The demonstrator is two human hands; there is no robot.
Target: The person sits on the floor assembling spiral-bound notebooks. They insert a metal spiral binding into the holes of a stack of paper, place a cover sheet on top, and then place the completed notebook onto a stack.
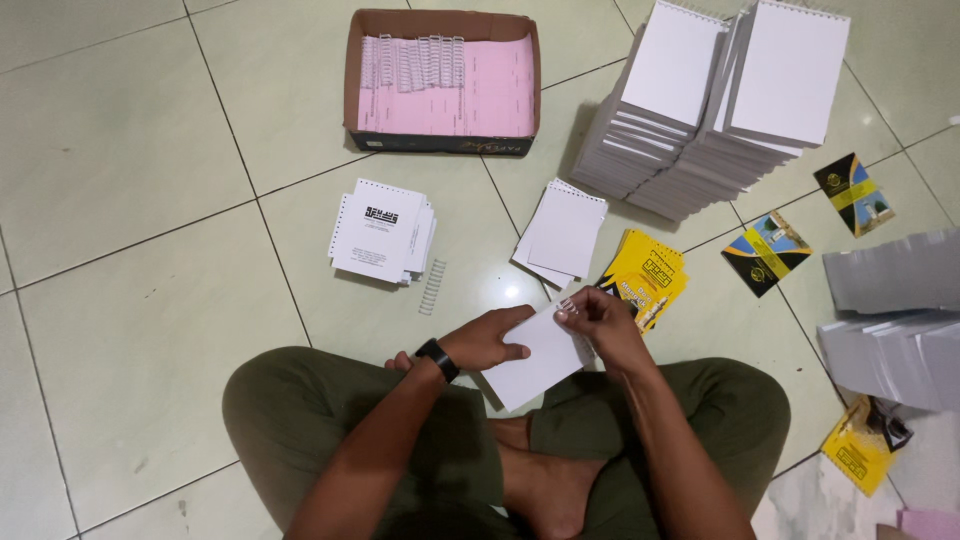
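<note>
I judge binding underway: my left hand (487, 342) clasps the white pad (537, 357); my right hand (605, 325) pinches its wire coil (568, 306); next, careful threading through the holes.

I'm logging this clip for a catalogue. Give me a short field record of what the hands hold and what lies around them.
left hand: steadies a white paper block over the lap
right hand: pinches a wire binding coil at the block's top edge
floor nearby: loose coil, punched sheets, yellow covers
behind: cardboard box with coils on pink paper; stacks of bound notepads
</note>
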